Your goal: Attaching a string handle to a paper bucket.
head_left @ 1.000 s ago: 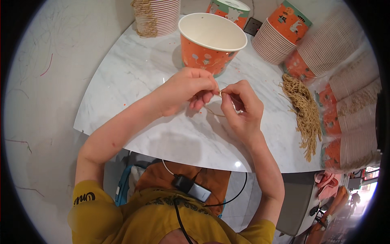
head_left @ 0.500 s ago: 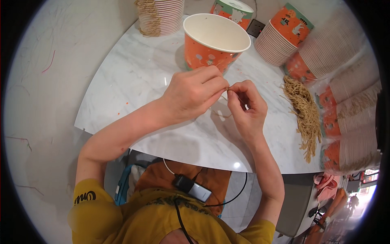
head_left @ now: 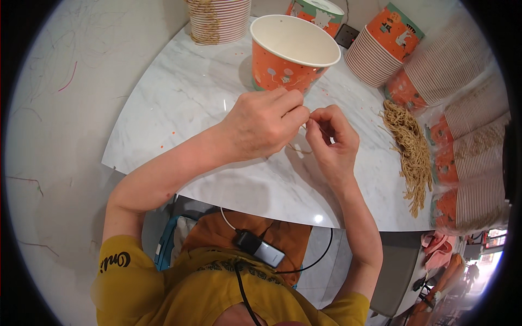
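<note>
Both hands meet over the table, just in front of an orange paper bucket (head_left: 272,71) with a white inside. Closed fingertips of my left hand (head_left: 266,122) pinch a thin tan string (head_left: 298,149), part of which hangs below the hands. My right hand (head_left: 334,144) pinches the same string between thumb and forefinger, close against the left fingertips. Whether a knot lies between the fingers is hidden. The bucket stands upright, its lower front partly covered by my left hand. To the right lies a loose bundle of tan strings (head_left: 410,155).
White marbled table (head_left: 157,119) with a curved near edge. Behind stand a stack of buckets draped with string (head_left: 225,22), another nested stack (head_left: 375,57) and a green-and-orange bucket (head_left: 318,13). Plastic-wrapped bucket stacks (head_left: 478,146) line the right. A black power socket (head_left: 347,36) sits at the back.
The view has shifted slightly, so the table things sit a little further right. Both hands stay together, pinching the string, with only small finger movement.
</note>
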{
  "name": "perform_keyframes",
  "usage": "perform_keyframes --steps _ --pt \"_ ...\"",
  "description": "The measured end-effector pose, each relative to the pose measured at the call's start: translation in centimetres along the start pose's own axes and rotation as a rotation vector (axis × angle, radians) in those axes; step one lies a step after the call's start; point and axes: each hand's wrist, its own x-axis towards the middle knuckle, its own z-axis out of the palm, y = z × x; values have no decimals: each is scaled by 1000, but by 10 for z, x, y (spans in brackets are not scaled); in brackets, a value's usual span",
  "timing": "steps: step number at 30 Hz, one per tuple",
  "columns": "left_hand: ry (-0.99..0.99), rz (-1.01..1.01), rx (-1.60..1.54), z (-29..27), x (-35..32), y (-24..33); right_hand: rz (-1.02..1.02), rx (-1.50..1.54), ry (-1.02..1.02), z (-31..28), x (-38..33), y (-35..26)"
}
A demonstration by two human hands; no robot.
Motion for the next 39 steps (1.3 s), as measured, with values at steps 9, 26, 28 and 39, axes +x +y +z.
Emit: perform_keyframes --steps 9,26,28,39 --pt "-42 -184 -171 -3 2 4 -7 3 -11 3 0 2" --pt "-182 -158 63 -12 68 -54 187 317 209 11 45 13" --pt "-316 -279 -10 -10 72 -57 182 322 224 15 47 17" --pt "-398 -443 -164 -10 78 -49 161 345 302 19 55 25"
